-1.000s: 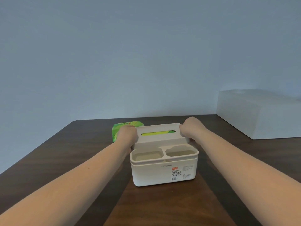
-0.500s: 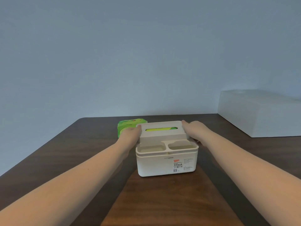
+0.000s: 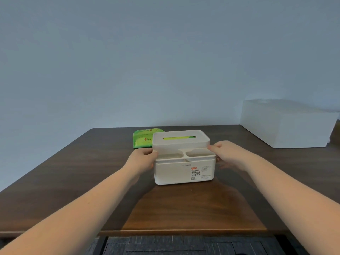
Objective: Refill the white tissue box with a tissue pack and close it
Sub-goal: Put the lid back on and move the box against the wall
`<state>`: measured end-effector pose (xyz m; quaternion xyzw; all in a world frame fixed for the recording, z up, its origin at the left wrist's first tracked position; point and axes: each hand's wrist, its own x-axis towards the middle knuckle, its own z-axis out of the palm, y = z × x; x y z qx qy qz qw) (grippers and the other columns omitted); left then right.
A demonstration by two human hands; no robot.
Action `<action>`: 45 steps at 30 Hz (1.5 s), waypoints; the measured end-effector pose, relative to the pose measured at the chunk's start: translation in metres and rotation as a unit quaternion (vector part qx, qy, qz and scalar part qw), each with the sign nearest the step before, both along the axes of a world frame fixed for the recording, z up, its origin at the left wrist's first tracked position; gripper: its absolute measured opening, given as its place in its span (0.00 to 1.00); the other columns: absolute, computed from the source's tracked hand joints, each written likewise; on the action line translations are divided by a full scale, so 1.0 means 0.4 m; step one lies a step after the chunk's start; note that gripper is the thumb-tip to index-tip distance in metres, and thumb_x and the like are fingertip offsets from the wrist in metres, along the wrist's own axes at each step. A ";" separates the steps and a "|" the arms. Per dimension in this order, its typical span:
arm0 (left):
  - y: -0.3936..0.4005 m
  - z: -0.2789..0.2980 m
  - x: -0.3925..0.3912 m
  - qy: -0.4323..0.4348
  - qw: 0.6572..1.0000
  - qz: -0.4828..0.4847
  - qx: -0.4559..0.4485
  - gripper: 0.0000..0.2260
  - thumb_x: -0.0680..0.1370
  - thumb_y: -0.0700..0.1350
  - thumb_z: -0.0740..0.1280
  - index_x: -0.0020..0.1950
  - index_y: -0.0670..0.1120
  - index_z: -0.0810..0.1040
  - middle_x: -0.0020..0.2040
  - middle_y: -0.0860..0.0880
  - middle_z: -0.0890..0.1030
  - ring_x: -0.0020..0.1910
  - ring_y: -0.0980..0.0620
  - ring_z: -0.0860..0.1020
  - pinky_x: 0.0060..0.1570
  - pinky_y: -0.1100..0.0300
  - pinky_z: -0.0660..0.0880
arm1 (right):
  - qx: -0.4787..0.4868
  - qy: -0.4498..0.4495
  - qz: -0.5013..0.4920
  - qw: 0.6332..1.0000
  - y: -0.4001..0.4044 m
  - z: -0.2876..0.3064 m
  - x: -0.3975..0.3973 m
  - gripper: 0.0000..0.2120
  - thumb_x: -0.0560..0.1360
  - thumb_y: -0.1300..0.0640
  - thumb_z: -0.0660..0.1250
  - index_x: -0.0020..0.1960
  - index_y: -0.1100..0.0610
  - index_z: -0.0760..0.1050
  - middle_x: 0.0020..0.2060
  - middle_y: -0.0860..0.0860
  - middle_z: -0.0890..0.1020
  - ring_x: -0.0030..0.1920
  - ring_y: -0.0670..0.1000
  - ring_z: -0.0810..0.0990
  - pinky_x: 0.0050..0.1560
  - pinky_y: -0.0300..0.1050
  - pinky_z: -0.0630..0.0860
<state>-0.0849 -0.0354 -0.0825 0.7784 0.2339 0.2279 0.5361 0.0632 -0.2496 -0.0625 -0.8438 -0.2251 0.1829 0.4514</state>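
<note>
As both arms reach, hands flank tissue box (image 3: 184, 162)

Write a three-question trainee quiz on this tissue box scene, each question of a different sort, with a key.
1. True or false: the lid sits on the white tissue box.
2. Multiple choice: where does the spare green tissue pack lie? A) behind the box, toward its left; B) in front of the box; C) inside the large white box at far right.
3. Fill in: through the lid's slot shows something coloured ____.

Key
1. True; the left hand and right hand each touch one side of the box.
2. A
3. Green
</note>
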 end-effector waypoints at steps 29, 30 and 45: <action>-0.041 0.018 0.098 0.139 0.954 0.060 0.257 0.17 0.76 0.44 0.58 0.27 0.45 0.64 0.22 0.49 0.72 0.29 0.43 0.82 0.31 0.61 0.69 | 0.032 0.091 -0.128 0.987 0.015 -0.027 0.036 0.09 0.78 0.66 0.61 0.56 0.66 0.74 0.50 0.62 0.82 0.44 0.61 0.86 0.33 0.48 0.85; -0.048 0.016 0.116 0.132 0.958 0.053 0.249 0.17 0.76 0.44 0.58 0.27 0.45 0.63 0.21 0.49 0.72 0.33 0.41 0.84 0.34 0.60 0.71 | 0.037 0.091 -0.139 0.985 0.006 -0.031 0.052 0.09 0.78 0.65 0.62 0.56 0.65 0.74 0.50 0.62 0.82 0.44 0.61 0.86 0.33 0.47 0.85; -0.193 0.002 0.507 0.102 0.967 -0.004 0.234 0.13 0.75 0.42 0.56 0.29 0.44 0.64 0.22 0.47 0.78 0.28 0.49 0.79 0.27 0.61 0.65 | 0.052 0.044 -0.249 0.966 -0.140 -0.028 0.384 0.10 0.77 0.67 0.59 0.57 0.65 0.73 0.51 0.62 0.81 0.35 0.59 0.84 0.40 0.56 0.85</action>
